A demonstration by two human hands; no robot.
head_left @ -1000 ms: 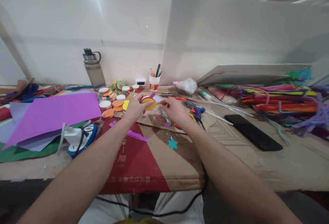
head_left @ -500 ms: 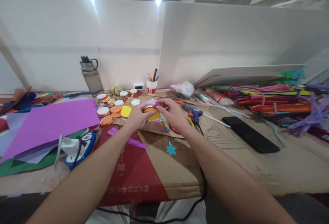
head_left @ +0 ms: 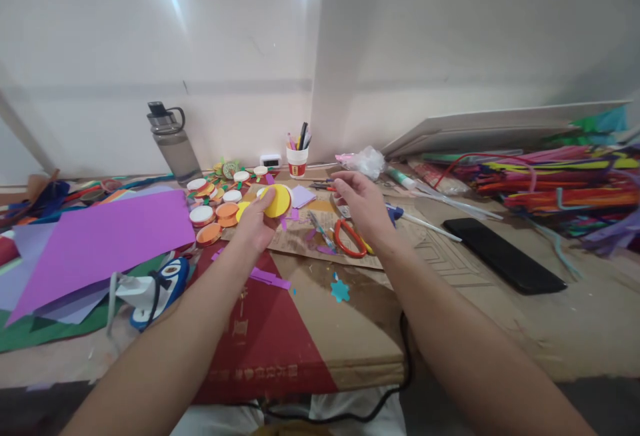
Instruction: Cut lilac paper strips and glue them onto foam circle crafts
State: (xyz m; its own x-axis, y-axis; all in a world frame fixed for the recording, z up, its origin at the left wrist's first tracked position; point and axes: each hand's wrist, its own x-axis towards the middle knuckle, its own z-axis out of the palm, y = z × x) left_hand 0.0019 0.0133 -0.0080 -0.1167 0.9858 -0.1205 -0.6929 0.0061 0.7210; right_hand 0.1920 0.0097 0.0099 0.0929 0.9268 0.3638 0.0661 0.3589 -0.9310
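A round yellow disc (head_left: 278,201) is gripped in my left hand (head_left: 257,224), its flat face turned up toward me. My right hand (head_left: 363,206) is apart from it on the right, above the glue gun (head_left: 394,212), fingers slightly bent and spread with nothing visible between them. Orange-handled scissors (head_left: 350,239) lie just below my right hand. Between the hands are a stack of light purple paper (head_left: 303,197), a pen-like item and purple scraps on brown cardboard. White, orange and yellow discs (head_left: 202,215) cluster left of my left hand.
Purple sheets (head_left: 120,229) and a blue-white power strip (head_left: 167,289) are on the left. A bottle (head_left: 175,149) and a cup of pens (head_left: 297,161) stand at the back. On the right lie a black phone (head_left: 503,255) and colourful pipe cleaners (head_left: 565,186).
My hands have moved apart. My right hand has let go of the disc and moved right, while my left hand keeps it, now tilted face up. The view has tipped down slightly.
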